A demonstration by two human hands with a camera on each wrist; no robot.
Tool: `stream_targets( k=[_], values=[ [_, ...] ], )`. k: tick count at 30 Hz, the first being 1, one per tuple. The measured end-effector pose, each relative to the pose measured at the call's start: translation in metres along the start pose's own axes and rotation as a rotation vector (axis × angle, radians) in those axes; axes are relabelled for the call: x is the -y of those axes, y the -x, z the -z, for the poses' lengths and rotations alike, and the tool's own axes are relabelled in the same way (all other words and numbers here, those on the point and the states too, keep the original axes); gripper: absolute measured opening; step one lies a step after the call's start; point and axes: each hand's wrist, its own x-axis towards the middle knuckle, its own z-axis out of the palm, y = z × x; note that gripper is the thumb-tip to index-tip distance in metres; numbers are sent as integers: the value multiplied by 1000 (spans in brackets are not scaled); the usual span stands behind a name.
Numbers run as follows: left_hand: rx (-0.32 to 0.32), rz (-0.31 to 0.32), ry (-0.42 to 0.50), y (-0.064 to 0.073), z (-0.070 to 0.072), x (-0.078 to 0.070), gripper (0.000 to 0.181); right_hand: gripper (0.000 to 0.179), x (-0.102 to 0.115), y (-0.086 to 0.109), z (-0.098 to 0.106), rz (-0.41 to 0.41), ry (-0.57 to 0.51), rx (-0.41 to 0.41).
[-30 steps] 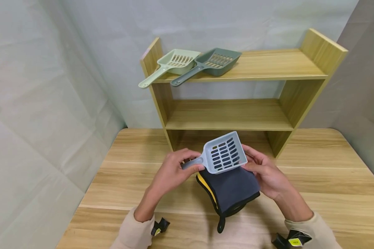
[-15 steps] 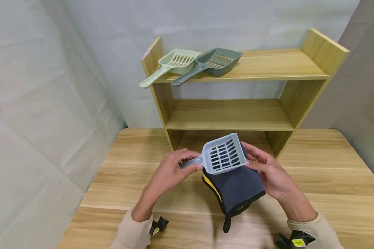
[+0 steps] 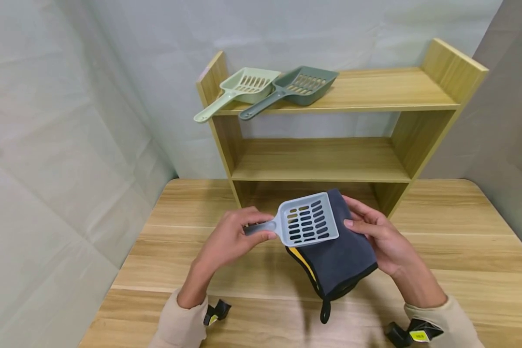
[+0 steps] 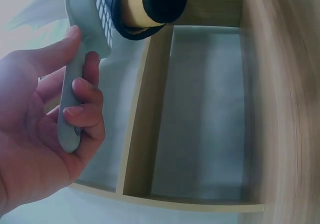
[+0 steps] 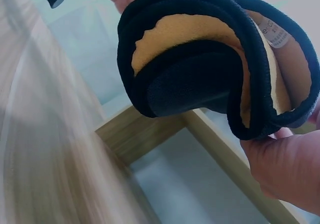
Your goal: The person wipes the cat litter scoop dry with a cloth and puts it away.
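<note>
A light blue-grey litter scoop (image 3: 310, 220) with a slotted pan is held up over the table. My left hand (image 3: 237, 234) grips its handle, thumb on top and fingers curled under, as the left wrist view shows along the handle (image 4: 74, 104). My right hand (image 3: 380, 237) holds a folded cloth (image 3: 341, 263), dark grey outside and yellow inside, with black edging and a hanging loop. The thumb lies on the cloth's upper face. The scoop's pan overlaps the cloth's left part in the head view. In the right wrist view the cloth (image 5: 195, 79) curls in layers, with a white label inside.
A wooden shelf unit (image 3: 322, 159) stands at the back of the wooden table (image 3: 156, 270). On its top board lie a pale green litter scoop (image 3: 250, 86) and a dark green one (image 3: 306, 87), handles jutting past the front edge. Pale fabric walls (image 3: 69, 145) surround the table.
The scoop has shifted slightly left and down with my left hand. My right hand and the cloth have moved a little right, and the right thumb now sits apart from the pan's rim.
</note>
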Motion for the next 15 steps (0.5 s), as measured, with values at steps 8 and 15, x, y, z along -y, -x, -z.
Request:
stream_targets(
  k=[8,15],
  values=[
    [-1,-20,49,-2,-6,-2,28,55,-8,-3,-1,-3,6,37],
    [-4,-3,54,-3,-10,-3,30,54,-17,-5,-3,29,42,80]
  ],
)
